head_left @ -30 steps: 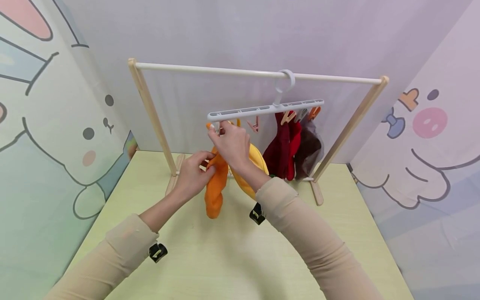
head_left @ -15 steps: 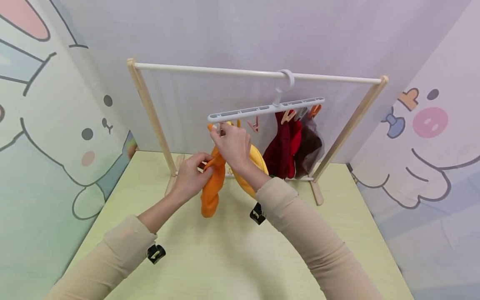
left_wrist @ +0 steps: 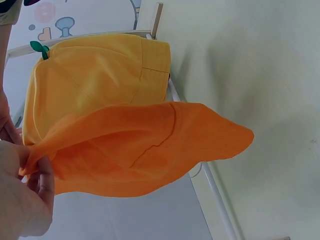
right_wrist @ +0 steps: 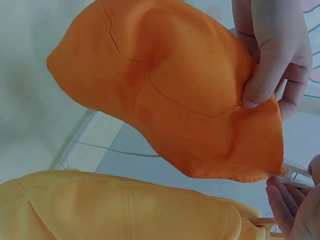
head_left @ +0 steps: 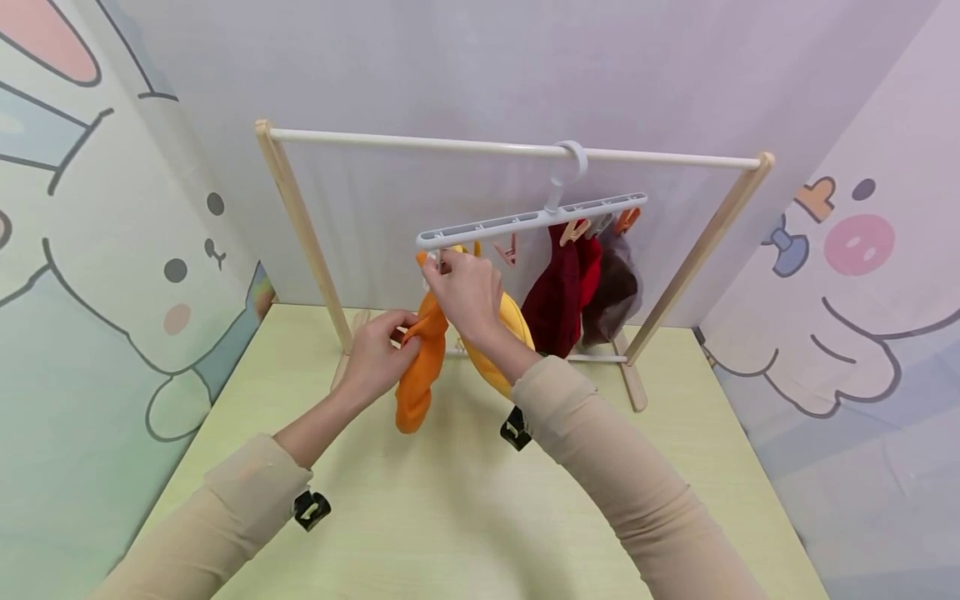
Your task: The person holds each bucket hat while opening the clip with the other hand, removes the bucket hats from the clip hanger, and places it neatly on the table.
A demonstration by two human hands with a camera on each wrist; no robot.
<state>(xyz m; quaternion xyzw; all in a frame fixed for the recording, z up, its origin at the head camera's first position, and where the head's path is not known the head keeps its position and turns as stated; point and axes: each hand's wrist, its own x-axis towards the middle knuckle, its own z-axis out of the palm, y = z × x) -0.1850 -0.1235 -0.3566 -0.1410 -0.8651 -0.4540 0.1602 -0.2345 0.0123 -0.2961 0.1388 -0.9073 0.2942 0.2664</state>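
Note:
An orange hat point(head_left: 420, 375) of soft cloth hangs below the left end of a white clip hanger point(head_left: 487, 227). My left hand point(head_left: 381, 348) pinches the hat's edge between thumb and fingers. Higher up, my right hand point(head_left: 467, 292) pinches a white clothespin point(right_wrist: 295, 175), whose tip meets the hat's brim in the right wrist view. Behind the right forearm hangs a yellow hat point(head_left: 513, 321); the left wrist view shows a green sprout point(left_wrist: 40, 49) on it. A wooden peg point(right_wrist: 262, 221) stands at the yellow hat's edge.
The hanger hooks over the white rail point(head_left: 420, 143) of a wooden-legged rack. Dark red cloth point(head_left: 553, 300) and a brown and grey item point(head_left: 615, 292) hang at its right. An unused pink peg point(head_left: 507, 250) dangles mid-hanger. Pale tabletop point(head_left: 420, 517) lies below; printed curtains surround it.
The orange hat's lower end has swung left, and my left hand has shifted slightly left with it. My right hand has sunk a little. The items at the right have swayed slightly left.

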